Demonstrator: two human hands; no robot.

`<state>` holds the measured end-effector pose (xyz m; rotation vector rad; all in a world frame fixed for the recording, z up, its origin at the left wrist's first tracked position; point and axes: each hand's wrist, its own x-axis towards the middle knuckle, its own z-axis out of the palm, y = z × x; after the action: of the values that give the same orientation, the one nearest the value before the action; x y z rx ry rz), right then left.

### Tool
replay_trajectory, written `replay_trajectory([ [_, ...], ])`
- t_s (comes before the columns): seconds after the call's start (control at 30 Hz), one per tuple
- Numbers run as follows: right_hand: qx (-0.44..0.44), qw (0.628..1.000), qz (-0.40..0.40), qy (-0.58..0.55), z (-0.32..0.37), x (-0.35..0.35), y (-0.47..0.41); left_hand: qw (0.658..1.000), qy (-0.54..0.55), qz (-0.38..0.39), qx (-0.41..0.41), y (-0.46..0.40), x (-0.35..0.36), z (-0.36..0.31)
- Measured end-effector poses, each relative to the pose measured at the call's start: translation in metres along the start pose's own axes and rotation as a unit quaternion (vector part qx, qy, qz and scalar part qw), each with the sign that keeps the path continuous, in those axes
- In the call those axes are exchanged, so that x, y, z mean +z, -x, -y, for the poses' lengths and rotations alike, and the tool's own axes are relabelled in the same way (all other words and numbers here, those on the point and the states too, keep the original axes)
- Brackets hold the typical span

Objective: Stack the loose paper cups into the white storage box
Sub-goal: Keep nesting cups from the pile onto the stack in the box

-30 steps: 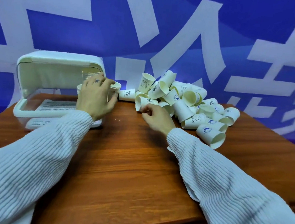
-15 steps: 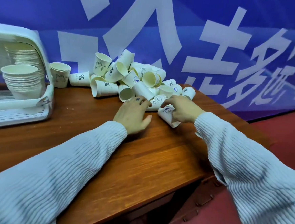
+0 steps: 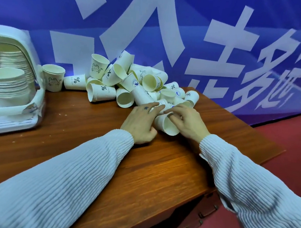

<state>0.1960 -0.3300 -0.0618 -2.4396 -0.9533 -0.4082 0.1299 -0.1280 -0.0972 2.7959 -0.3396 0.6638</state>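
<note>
Loose paper cups (image 3: 130,83) heaped centre frame on tabletop (image 3: 91,127); nested stacks in white storage box (image 3: 10,124) at left edge. Right hand (image 3: 185,120) gripping sideways cup (image 3: 165,124), fingers in mouth. Left hand (image 3: 142,122) open, flat alongside. Likely light, thin-walled, crushable; better pinched at stiffer rolled rim.

A brown wooden table (image 3: 106,164) carries a white storage box (image 3: 28,122) at left and a heap of paper cups (image 3: 130,83).

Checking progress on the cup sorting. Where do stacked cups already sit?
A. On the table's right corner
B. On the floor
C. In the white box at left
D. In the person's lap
C: two nested stacks stand inside the white box at left.
</note>
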Motion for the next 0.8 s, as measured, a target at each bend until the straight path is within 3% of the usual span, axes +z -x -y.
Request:
replay_trajectory([
  [0.07,0.016,0.996,-0.017,-0.084,0.009,0.004,-0.002,0.999,0.042,-0.001,0.027,0.004,0.001,-0.005],
  [0.17,0.035,0.982,-0.026,-0.185,0.021,0.009,-0.003,0.995,0.094,-0.032,-0.022,0.011,-0.001,-0.011],
  [0.27,0.139,0.957,-0.183,-0.178,0.013,0.013,-0.007,0.989,0.122,-0.051,-0.067,0.021,-0.004,-0.007],
  [0.33,0.228,0.934,-0.235,-0.142,0.003,0.016,-0.008,0.983,0.144,-0.059,-0.095,0.026,-0.006,-0.005],
  [0.43,0.287,0.915,-0.196,-0.206,-0.007,0.026,-0.006,0.977,0.169,-0.071,-0.112,0.029,-0.008,-0.006],
  [0.67,0.260,0.934,-0.139,-0.200,-0.012,0.042,0.003,0.979,0.154,-0.060,-0.119,0.034,-0.012,-0.009],
  [0.8,0.256,0.931,-0.182,-0.188,-0.006,0.039,0.010,0.977,0.156,-0.071,-0.129,0.035,-0.015,-0.009],
])
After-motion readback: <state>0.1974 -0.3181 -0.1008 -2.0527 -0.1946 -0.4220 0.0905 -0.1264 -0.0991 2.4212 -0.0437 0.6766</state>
